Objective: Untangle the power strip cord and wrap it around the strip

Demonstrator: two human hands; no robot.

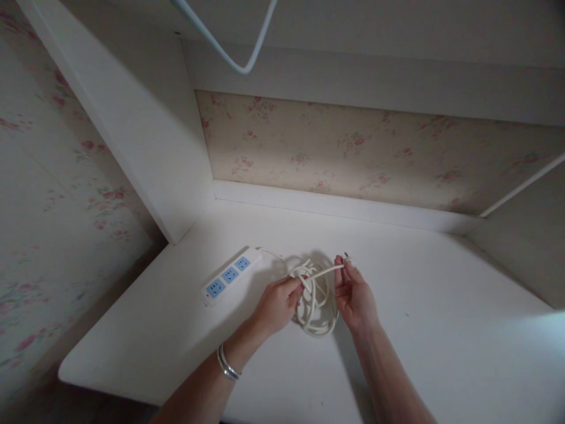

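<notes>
A white power strip [229, 274] with blue sockets lies on the white desk [424, 318]. Its white cable [315, 306] is gathered in a loose coil between my hands. My left hand [278, 303], with a silver bangle at the wrist, is closed round the coil's left side. My right hand [353, 294] pinches the cable's free end near the plug, fingers pressed together, with a short stretch of cable running from it to the left hand.
The desk sits in a white alcove with a side panel [145, 123] at the left and floral wallpaper [353, 147] behind. A pale hanger wire [233, 59] hangs at the top. The desk's front edge is near my forearms.
</notes>
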